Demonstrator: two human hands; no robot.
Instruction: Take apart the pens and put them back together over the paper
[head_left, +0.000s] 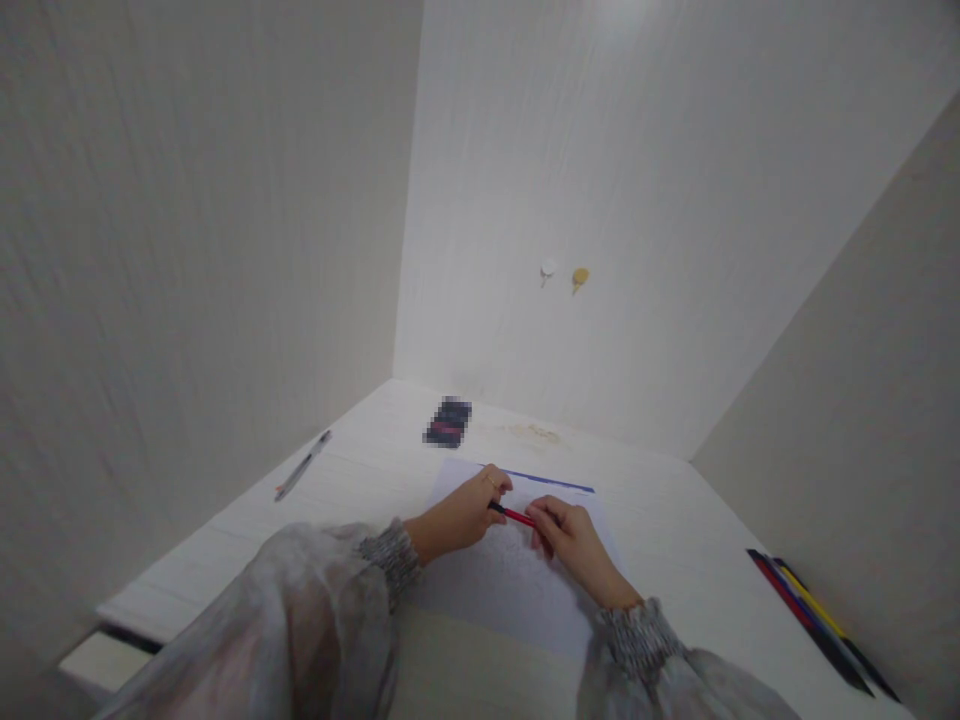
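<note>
Both of my hands are over a sheet of white paper (517, 600) with faint marks on it. Between them runs a slim red pen (516, 516) with a black end. My left hand (469, 510) has its fingers closed round the black end and wears a ring. The red barrel is pinched by my right hand (570, 540), whose fingers hide the pen's other end. Along the paper's far edge lies a thin blue strip (555, 482), perhaps a pencil or pen.
A clear pen (303, 466) lies by the left wall. Farther back is a dark, pixelated object (448, 422). Several coloured pens or pencils with black ends (814, 610) lie along the right wall. A white hook (547, 269) and a yellow hook (580, 276) are on the back wall.
</note>
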